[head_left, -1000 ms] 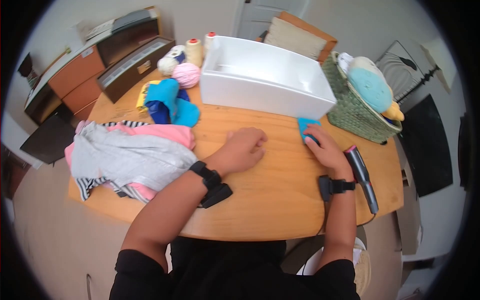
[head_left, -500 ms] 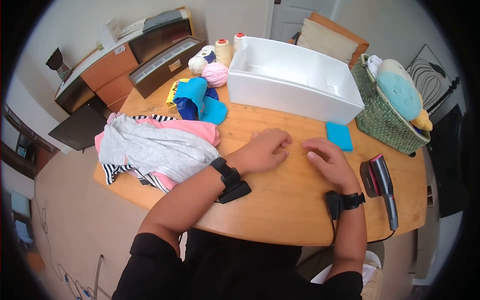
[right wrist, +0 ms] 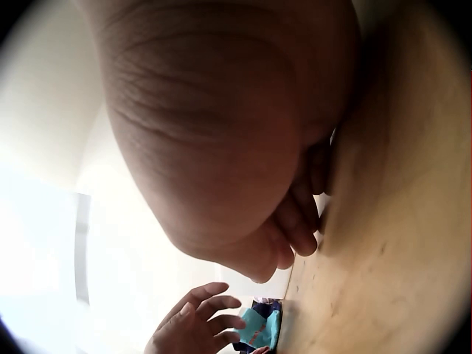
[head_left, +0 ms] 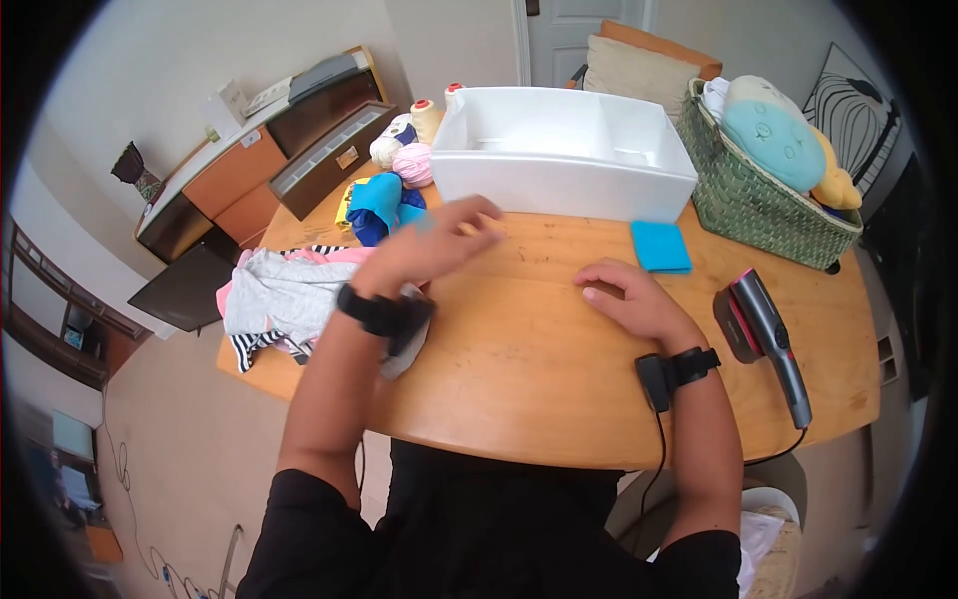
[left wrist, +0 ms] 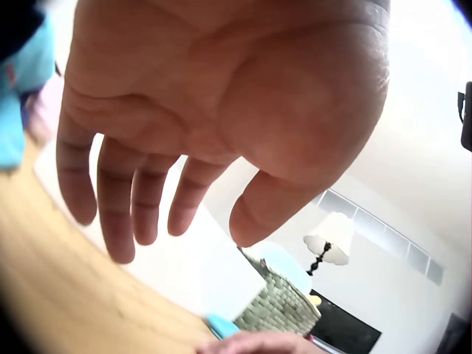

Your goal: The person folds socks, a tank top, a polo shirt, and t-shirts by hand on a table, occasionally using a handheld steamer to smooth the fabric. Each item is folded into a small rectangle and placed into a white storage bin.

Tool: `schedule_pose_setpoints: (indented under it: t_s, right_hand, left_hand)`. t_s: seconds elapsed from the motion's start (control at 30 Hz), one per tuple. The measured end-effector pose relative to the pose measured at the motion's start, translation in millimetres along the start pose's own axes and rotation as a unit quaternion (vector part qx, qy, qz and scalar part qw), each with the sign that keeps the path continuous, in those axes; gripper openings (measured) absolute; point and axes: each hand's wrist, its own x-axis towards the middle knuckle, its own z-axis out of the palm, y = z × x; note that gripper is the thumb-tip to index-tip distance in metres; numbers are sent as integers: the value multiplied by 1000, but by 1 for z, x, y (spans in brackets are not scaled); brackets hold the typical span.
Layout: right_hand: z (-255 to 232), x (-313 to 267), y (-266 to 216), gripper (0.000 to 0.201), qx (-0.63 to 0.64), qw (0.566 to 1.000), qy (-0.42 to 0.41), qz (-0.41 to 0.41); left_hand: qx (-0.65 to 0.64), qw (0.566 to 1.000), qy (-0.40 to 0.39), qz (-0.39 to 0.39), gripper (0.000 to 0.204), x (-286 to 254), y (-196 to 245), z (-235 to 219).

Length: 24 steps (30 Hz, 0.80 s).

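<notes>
My left hand (head_left: 429,248), blurred in the head view, is raised over the table beside the blue cloth bundle (head_left: 375,205) and the grey garment (head_left: 284,295). In the left wrist view its fingers hang relaxed with nothing held. My right hand (head_left: 637,301) rests on the wooden table, fingers loosely bent and nothing in them. Beyond it lies a folded turquoise cloth (head_left: 660,247). The white bin (head_left: 564,185) stands at the back with its visible interior bare.
A green basket (head_left: 763,222) with plush toys stands at the back right. To the right lies a grey handheld appliance (head_left: 766,334) with a cord. Yarn balls (head_left: 411,163), thread cones (head_left: 426,121) and a brown organizer box (head_left: 334,160) are at the back left.
My right hand has come off the folded turquoise cloth and moved nearer the body. My left hand has risen and moved left toward the cloth bundle. The head view has shifted.
</notes>
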Motion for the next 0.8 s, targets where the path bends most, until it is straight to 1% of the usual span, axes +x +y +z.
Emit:
schedule_pose_setpoints:
  t_s: [0.03,0.07,0.1,0.13,0.2,0.33,0.4,0.43,0.5,0.53,0.6,0.63,0.7,0.73,0.77,0.8]
  right_hand:
    - [0,0,2,23,-8,1000,-5,-4]
    - [0,0,3,21,-16,1000,-9,-8]
    - [1,0,3,21,-13,1000,-7,-8]
    - [1,0,2,24,-19,1000,-4,-8]
    - [1,0,1,26,-24,1000,1,-8]
    - [0,0,0,23,-15,1000,-10,0]
    - [1,-1,0,23,-16,1000,-9,1]
    - [1,-1,0,25,-20,1000,-8,-4]
    - [0,-1,0,27,-26,1000,-4,-9]
    - [0,0,0,27,-26,1000,-8,-12]
    - [0,0,0,27,-24,1000,-11,-13]
    - [0,0,-1,27,-27,1000,-10,-13]
    - [1,0,-1,27,-30,999,-7,-10]
    - [0,0,-1,25,-34,999,-12,-10]
    - [-1,0,-2,24,-39,999,-16,-10]
    - [0,0,-2,24,-41,999,-13,-8]
  left_hand:
    - [26,999,11,-38,35,-9,1,-20]
    - [121,991,62,15,35,-8,-26,-33]
    - [185,976,113,-22,36,-16,-35,-44]
    - [197,972,85,-101,37,-20,-32,-58]
    - [200,962,37,-183,38,-21,-40,-73]
    - [186,969,28,-163,38,-20,-52,-70]
    - [174,968,54,-174,36,-19,-50,-66]
    - [173,968,54,-172,36,-18,-54,-66]
    - [237,963,68,-106,33,-18,-66,-71]
    - [238,964,67,-103,33,-19,-62,-70]
    - [290,944,157,-13,35,-28,-56,-71]
    - [290,944,155,-12,35,-34,-41,-70]
    - [173,963,206,-4,26,-44,-4,-63]
    - [172,964,204,-1,26,-46,1,-58]
    - [83,970,217,68,24,-47,4,-54]
    - [-9,965,226,136,23,-49,9,-48]
